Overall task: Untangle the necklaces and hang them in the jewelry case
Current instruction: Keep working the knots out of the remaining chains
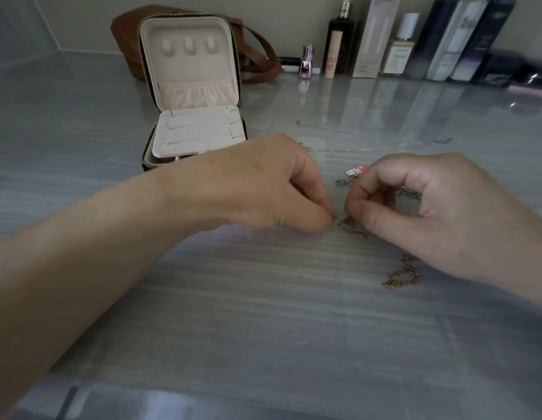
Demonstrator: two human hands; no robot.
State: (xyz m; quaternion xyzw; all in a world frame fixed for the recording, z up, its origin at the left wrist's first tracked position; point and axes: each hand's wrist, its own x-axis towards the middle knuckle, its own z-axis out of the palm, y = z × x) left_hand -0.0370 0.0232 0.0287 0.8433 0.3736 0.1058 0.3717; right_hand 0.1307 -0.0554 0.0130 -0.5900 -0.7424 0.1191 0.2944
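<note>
Pinching tangled gold necklace (pixel 353 227) at frame centre: left hand (pixel 263 189), right hand (pixel 439 216), fingertips curled tight on chain. Silver chain (pixel 344 181) just behind. Jewelry case (pixel 193 86) open, upper left.

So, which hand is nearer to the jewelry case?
Left. The left hand is just right of the case, a little nearer the camera; the right hand is farther right, beyond the gold chain.
</note>
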